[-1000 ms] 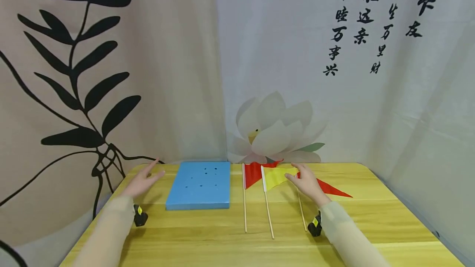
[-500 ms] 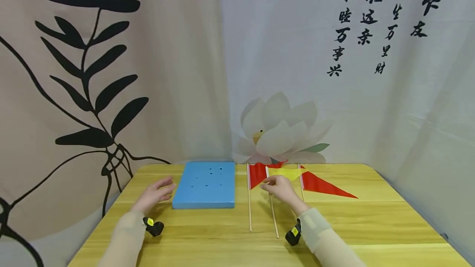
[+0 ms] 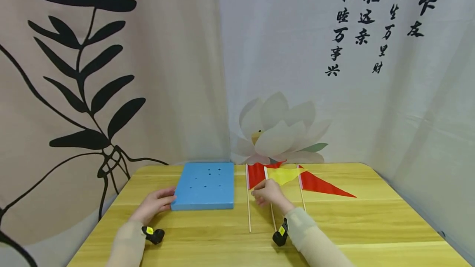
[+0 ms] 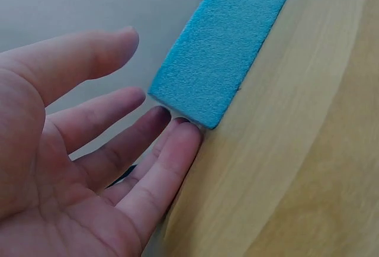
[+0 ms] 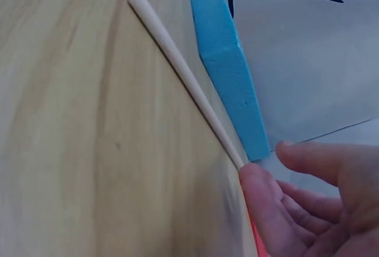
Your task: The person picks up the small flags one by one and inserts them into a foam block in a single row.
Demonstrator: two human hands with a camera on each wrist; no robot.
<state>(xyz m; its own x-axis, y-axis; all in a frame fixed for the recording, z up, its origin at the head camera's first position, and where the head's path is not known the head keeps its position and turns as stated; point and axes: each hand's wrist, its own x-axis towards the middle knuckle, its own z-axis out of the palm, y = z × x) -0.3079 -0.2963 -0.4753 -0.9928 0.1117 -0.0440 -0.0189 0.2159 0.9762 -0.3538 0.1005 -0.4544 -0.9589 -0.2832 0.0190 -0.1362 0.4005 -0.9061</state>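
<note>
A blue foam board (image 3: 204,195) with several small holes in its top lies flat on the table. At its near left corner is my left hand (image 3: 154,206); the left wrist view has the fingertips right at the end of the board, thumb held apart. My right hand (image 3: 272,196) is low over the flags, its fingertips at the wooden stick (image 5: 183,76) of the left red flag (image 3: 254,174). In the right wrist view the thumb stands off from that stick. The hand and wrist partly cover the stick of the yellow pennant (image 3: 285,175).
Another red pennant (image 3: 320,185) lies to the right, its stick partly behind the right forearm. A wooden table (image 3: 371,226) carries everything, with a printed curtain (image 3: 185,73) behind its far edge. Black wrist cameras sit on both wrists.
My right hand has moved left from the right red pennant, past the yellow one, to the left red flag's stick. My left hand has come down and right to the board's edge.
</note>
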